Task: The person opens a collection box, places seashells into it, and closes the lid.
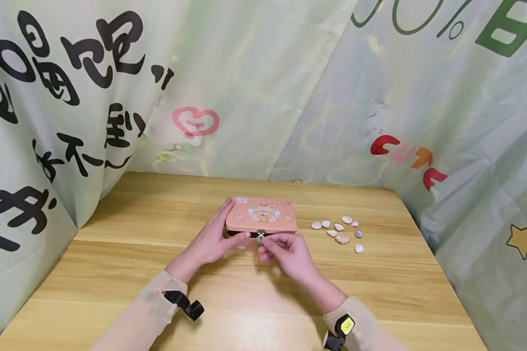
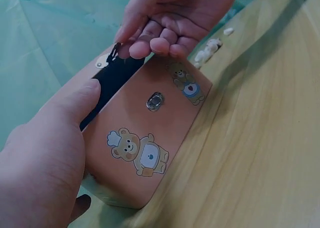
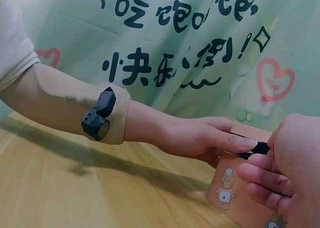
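A pink tin box with a bear on its lid sits on the table. Its lid is slightly raised, baring a dark band along the front. My left hand grips the box's left side, the thumb at the front by that band. With thumb and index finger, my right hand pinches the metal clasp at the lid's front edge. In the left wrist view, a metal catch shows on the box's front, apart from the clasp. What lies inside the box is hidden.
Several small seashells lie on the wooden table to the right of the box. A printed cloth hangs behind the table and along both sides. Each wrist carries a small black camera.
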A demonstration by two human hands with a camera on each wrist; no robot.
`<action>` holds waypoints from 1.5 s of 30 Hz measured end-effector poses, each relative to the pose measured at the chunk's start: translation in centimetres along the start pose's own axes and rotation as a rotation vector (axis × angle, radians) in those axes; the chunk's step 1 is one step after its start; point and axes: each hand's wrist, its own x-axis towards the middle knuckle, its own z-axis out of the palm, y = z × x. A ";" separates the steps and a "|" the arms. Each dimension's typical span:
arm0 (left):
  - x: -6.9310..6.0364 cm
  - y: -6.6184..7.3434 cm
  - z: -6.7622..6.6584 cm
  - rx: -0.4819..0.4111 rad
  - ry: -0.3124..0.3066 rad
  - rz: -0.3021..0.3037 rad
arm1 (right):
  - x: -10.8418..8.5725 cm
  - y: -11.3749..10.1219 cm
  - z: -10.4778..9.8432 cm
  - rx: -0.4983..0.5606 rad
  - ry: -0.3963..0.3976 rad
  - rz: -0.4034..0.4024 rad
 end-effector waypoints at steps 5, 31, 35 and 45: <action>0.2 0.1 -0.1 0.017 0.005 -0.001 | 0.1 -0.3 -0.1 -0.011 0.002 -0.008; 1.4 1.2 -0.7 0.073 0.042 -0.064 | -0.5 -3.3 -1.5 -0.085 -0.049 -0.178; 1.6 1.4 -0.8 0.068 0.048 -0.067 | -0.6 -3.5 -2.1 -0.136 -0.025 -0.205; 2.1 1.9 -1.0 0.028 0.051 -0.094 | -0.4 -4.1 -4.5 -0.185 0.041 -0.365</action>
